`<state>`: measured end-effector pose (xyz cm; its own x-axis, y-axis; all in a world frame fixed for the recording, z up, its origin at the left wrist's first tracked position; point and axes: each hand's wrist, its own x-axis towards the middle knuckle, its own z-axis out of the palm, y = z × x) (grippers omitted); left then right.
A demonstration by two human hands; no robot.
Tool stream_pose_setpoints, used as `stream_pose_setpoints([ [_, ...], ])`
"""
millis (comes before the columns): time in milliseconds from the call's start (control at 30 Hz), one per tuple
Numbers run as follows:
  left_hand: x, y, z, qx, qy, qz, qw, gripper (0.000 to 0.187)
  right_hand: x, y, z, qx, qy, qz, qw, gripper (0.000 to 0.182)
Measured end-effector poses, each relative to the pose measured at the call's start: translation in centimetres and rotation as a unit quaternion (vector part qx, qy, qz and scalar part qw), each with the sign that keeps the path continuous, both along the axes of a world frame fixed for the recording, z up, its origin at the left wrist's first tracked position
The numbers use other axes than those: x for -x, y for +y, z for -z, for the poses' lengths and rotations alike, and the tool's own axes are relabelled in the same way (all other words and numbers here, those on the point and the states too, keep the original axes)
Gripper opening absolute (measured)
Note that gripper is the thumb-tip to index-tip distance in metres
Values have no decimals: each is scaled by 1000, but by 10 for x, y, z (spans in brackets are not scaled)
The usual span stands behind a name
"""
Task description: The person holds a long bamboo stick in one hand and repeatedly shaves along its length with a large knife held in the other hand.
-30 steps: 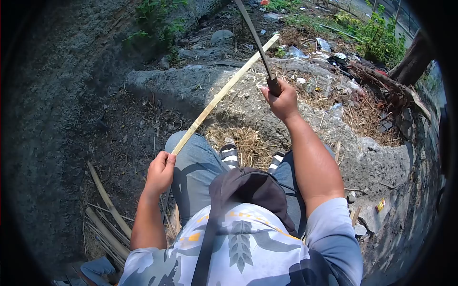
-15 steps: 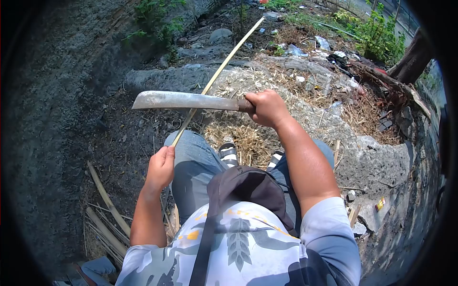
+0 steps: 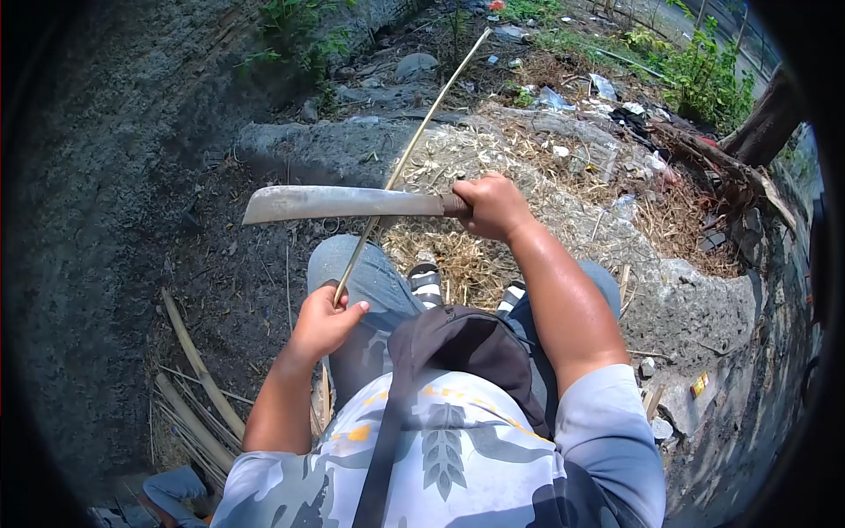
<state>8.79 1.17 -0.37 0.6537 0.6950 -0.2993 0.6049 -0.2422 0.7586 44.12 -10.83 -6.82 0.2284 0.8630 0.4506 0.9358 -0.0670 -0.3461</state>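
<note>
My right hand [image 3: 494,206] is closed round the handle of a machete [image 3: 343,203], whose broad blade points left, roughly level, in front of my knees. A long thin strip of pale wood or bamboo [image 3: 422,128] runs from my left hand [image 3: 329,321] up and to the right, crossing the blade. The fingers of my left hand grip its lower end, with the thumb to the right, beside my left knee. Whether blade and strip touch is hard to tell.
Split strips [image 3: 202,365] lie on the ground at the lower left, near another person's leg [image 3: 174,489]. Shavings [image 3: 458,255] cover the ground around my sandals. Ahead is a stone slab [image 3: 308,148]; litter and a tree trunk [image 3: 767,119] stand to the right. A bag [image 3: 471,352] hangs at my waist.
My left hand has shifted slightly right and down, and the strip has turned to show a narrower side. The machete blade sits a little lower.
</note>
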Motion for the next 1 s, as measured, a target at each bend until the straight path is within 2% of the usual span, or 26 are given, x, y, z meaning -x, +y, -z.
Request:
stream_pose_setpoints([
  [67, 3, -2, -1, 10, -2, 5, 1000, 30, -7, 2, -3, -13, -25, -18, 999, 18],
  [100, 7, -1, 1, 14, -16, 0, 1000, 29, -9, 0, -8, 32, -4, 40, 999, 18],
  [133, 13, 3, 4, 18, -30, -5, 999, 29, -14, -1, -10, 97, 66, 100, 988, 16],
  [200, 23, 5, 5, 28, -39, -7, 999, 28, -30, -7, 5, 52, 184, 160, 968, 24],
  [267, 32, 3, 5, 45, -20, -3, 999, 27, -47, -12, 18, 45, 224, 205, 952, 27],
  [433, 22, 3, 10, 63, -18, 10, 998, 34, -31, -12, 6, 27, 210, 126, 969, 25],
  [500, 11, 3, 10, 95, -20, 9, 995, 37, -15, -5, 7, 42, 174, 58, 982, 22],
  [600, -4, -6, 0, 75, 37, 28, 996, 38, 9, 1, -6, 88, 79, -27, 993, 18],
  [633, -4, -8, 1, 56, 57, 32, 996, 39, 9, 2, -7, 61, 38, -55, 996, 20],
  [733, 7, -5, 11, 52, 49, 51, 996, 39, -6, -5, -16, 145, 3, -14, 989, 22],
  [767, 8, -3, 16, 64, 41, 48, 996, 39, -8, -6, -15, 162, 48, -1, 986, 20],
  [933, 3, -2, 21, 105, 26, 31, 994, 37, -7, -4, -6, 161, 92, 21, 982, 18],
  [1000, 2, -3, 27, 79, 20, 27, 996, 36, -4, -5, -6, 137, 92, 17, 986, 16],
])
